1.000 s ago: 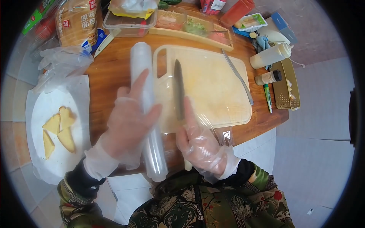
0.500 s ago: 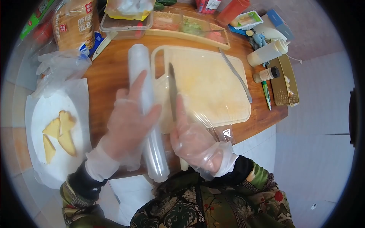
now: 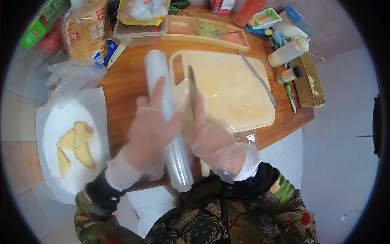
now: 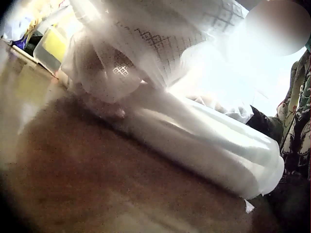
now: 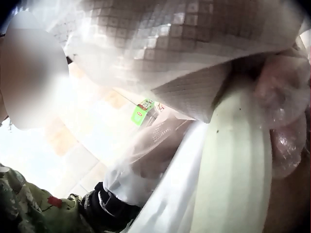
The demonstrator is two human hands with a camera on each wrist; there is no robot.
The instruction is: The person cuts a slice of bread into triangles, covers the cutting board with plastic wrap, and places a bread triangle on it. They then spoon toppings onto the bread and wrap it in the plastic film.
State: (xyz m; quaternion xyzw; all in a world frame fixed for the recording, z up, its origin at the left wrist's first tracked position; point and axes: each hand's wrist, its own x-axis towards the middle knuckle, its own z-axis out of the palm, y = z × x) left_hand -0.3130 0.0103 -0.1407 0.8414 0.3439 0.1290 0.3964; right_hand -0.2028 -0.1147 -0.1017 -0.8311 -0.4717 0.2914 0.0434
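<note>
One glossy, translucent roll point(image 3: 180, 168) | left fingers point(image 3: 158, 90) outspread on it | right fingers point(image 3: 200, 109) grip knife point(image 3: 192, 84)

Left of the wooden tray point(image 3: 203, 43) you see a clear plastic box point(image 3: 137, 40), then a bagged bread loaf point(image 3: 86, 34). Behind the tray's right end you have a red bottle point(image 3: 249, 13); right of the tray, a squeeze bottle point(image 3: 285, 53), dark-capped jar point(image 3: 287, 76) and brown basket point(image 3: 316, 100).

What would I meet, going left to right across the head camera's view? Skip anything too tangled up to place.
Yellow pieces → clear roll → knife → thin metal utensil → small jar → basket.
</note>
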